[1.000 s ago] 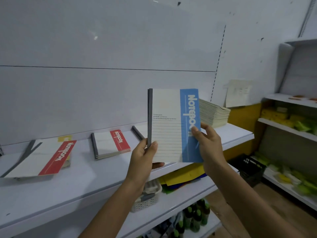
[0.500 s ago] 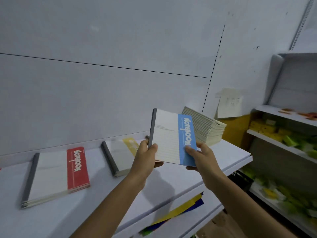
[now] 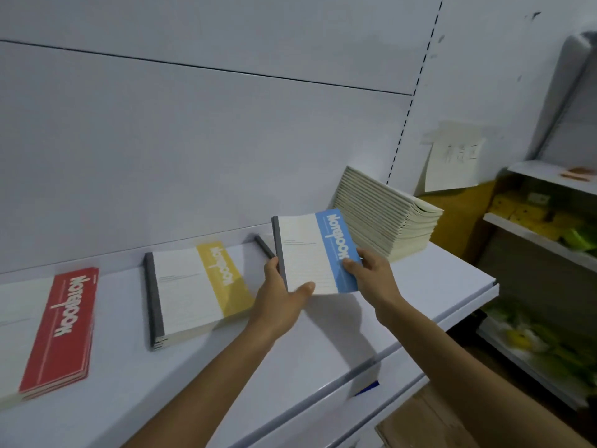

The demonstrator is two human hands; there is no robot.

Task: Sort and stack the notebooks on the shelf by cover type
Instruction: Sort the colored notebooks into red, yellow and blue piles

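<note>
Gripping flat blue notebook (image 3: 307,253) (matte, perhaps): left hand (image 3: 280,302), right hand (image 3: 371,277).

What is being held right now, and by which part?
The blue notebook. The left grip clasps its lower corner at the grey spine, thumb on the cover; the right grip pinches the blue band near the other lower corner.

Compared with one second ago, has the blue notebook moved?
Yes. The blue notebook has come down toward the shelf: its top edge stood above the pale stack top, now below it.
</note>
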